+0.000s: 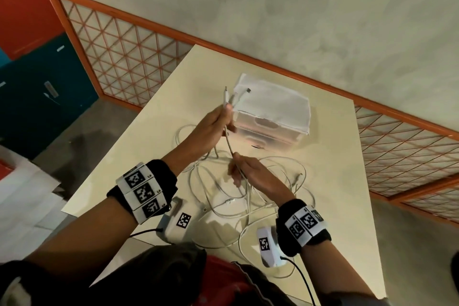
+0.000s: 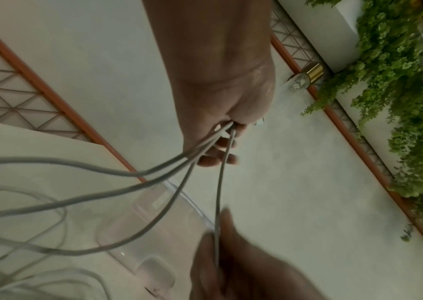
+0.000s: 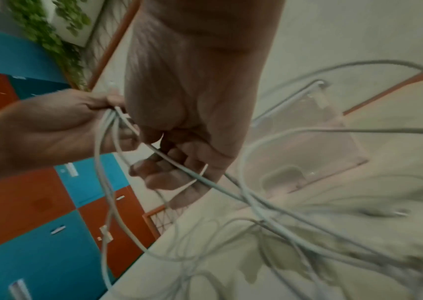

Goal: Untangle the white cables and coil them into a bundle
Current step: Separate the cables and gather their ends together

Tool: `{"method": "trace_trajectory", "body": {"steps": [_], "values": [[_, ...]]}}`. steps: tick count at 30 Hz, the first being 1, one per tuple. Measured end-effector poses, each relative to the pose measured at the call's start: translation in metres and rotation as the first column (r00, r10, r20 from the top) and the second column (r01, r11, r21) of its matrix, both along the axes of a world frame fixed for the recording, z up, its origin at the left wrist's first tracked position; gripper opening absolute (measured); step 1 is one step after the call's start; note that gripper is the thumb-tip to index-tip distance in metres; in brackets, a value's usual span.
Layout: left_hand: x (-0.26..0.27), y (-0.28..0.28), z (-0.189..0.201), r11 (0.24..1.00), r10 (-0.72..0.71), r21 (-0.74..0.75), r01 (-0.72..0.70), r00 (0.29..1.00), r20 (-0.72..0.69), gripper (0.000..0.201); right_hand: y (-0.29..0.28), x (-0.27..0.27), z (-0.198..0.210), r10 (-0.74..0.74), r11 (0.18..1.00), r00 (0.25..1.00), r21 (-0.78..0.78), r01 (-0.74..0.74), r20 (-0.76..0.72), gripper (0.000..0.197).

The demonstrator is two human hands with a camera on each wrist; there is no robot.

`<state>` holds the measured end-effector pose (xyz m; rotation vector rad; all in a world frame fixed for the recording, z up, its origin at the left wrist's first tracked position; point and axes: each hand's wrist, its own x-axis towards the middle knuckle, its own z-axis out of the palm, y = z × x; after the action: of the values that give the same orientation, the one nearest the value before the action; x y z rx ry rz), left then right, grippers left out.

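Several thin white cables (image 1: 218, 189) lie in a loose tangle on the cream table (image 1: 335, 156). My left hand (image 1: 218, 122) is raised above the table and grips several cable ends; their plugs (image 1: 227, 97) stick up past the fist. One strand (image 1: 229, 144) runs taut from that fist down to my right hand (image 1: 242, 166), which pinches it just above the tangle. In the left wrist view the cables (image 2: 174, 166) fan out from the left hand (image 2: 225, 130). The right wrist view shows the strand (image 3: 177, 164) crossing the curled fingers (image 3: 169, 172) of the right hand.
A translucent plastic box (image 1: 273, 113) with a white cover stands on the table just behind my left hand. An orange-framed lattice fence (image 1: 129, 57) borders the table's far side. Blue and red cabinets (image 1: 37, 97) stand at the left. More table surface lies to the right.
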<state>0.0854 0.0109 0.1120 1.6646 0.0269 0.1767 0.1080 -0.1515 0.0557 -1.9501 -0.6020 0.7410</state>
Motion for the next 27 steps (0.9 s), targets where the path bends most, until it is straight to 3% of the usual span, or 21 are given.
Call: {"method": "trace_trajectory", "body": {"steps": [3,8,12,16,19,21,27], "values": [[0.003,0.008,0.005,0.986,0.063,-0.155,-0.055,0.997,0.049,0.037,-0.028,0.005,-0.012,-0.037,0.999,0.999,-0.013,0.036,-0.011,0.048],[0.004,0.020,0.004,0.953,0.222,-0.224,-0.202,0.973,0.069,0.037,-0.075,0.020,-0.017,0.052,0.970,0.999,-0.237,-0.052,-0.004,0.040],[0.005,0.023,0.003,0.948,0.268,-0.201,-0.247,0.959,0.086,0.037,-0.104,0.034,-0.018,0.063,0.949,0.998,-0.311,-0.053,0.022,0.033],[0.001,0.017,-0.005,0.980,0.144,0.129,-0.152,0.987,0.074,0.033,-0.097,0.038,0.003,0.098,0.961,0.994,-0.263,-0.083,0.045,0.021],[-0.004,0.002,-0.012,0.977,-0.095,0.182,0.109,0.992,-0.080,0.022,-0.079,0.035,0.026,0.102,0.981,0.989,-0.177,-0.081,0.110,0.016],[-0.007,-0.011,-0.016,0.944,-0.174,0.263,0.201,0.977,-0.121,0.028,-0.069,0.031,0.043,0.092,0.992,0.988,-0.092,-0.081,0.122,0.015],[-0.001,-0.019,-0.014,0.974,-0.163,0.153,0.166,0.986,-0.032,0.033,-0.056,0.022,0.066,0.071,0.996,0.989,0.052,-0.078,0.127,0.015]]}}
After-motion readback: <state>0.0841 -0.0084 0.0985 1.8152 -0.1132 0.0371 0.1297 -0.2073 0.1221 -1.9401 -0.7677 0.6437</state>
